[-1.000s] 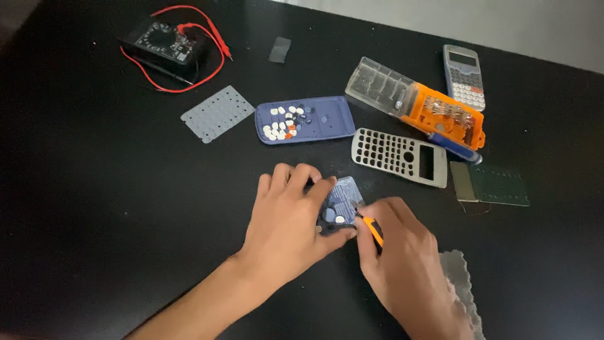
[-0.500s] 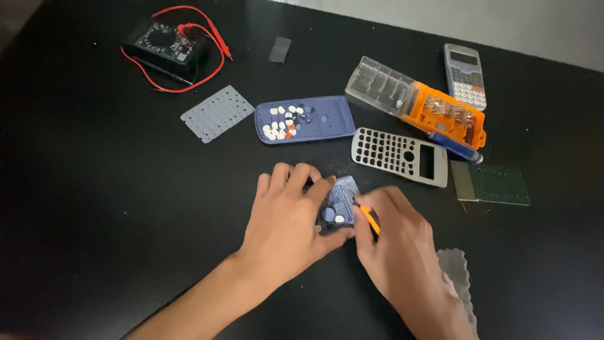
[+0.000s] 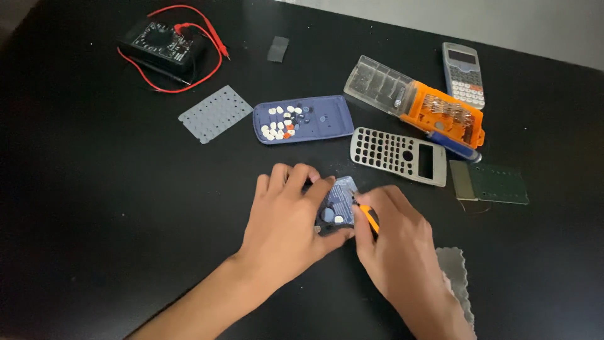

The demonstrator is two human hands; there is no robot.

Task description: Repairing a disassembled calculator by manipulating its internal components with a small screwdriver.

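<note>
The left hand (image 3: 286, 220) clamps and half hides a blue calculator part (image 3: 336, 208); the right hand (image 3: 396, 242) grips an orange screwdriver (image 3: 368, 217), its tip hidden.

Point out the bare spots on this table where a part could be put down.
Free: the wide black stretch left of the left hand, below the grey rubber keypad sheet and multimeter. Also the strip below the green circuit board. Crowded: the upper right, around the orange bit case, grey faceplate and blue shell.

Open table (image 3: 94, 208) lies left of the hands; a grey calculator faceplate (image 3: 397, 155) and blue shell (image 3: 303, 119) crowd beyond.
</note>
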